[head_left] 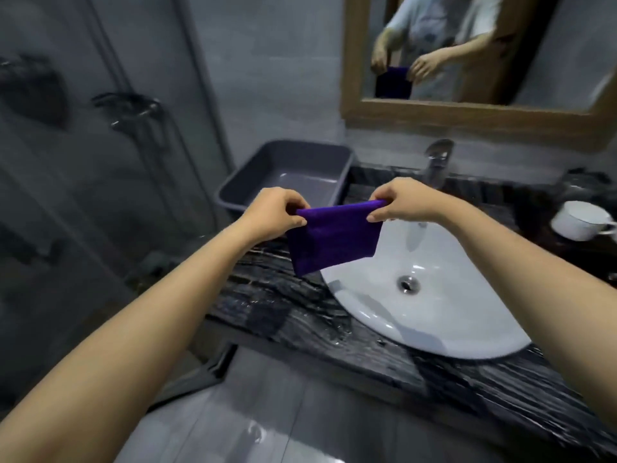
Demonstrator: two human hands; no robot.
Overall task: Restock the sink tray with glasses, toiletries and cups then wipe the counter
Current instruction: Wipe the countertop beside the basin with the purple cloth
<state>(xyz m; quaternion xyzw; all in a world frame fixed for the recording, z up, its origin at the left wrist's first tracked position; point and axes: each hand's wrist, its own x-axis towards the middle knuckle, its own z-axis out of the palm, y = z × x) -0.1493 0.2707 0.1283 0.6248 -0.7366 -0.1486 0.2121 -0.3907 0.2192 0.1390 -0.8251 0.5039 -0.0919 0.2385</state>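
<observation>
A purple cloth (334, 240) hangs folded in the air above the left rim of the white sink (434, 312). My left hand (275, 212) pinches its upper left corner and my right hand (402, 202) pinches its upper right corner. Below lies the dark marbled counter (273, 302), which looks wet. A grey plastic tray (287, 177) stands at the counter's back left with nothing visible inside. A white cup (581, 220) sits on the counter at the far right.
A chrome tap (437, 162) rises behind the sink. Above it hangs a wood-framed mirror (467, 110) reflecting a person with the cloth. A glass shower screen (100, 128) with a mixer stands left. Blurred dark items (584, 182) lie behind the cup.
</observation>
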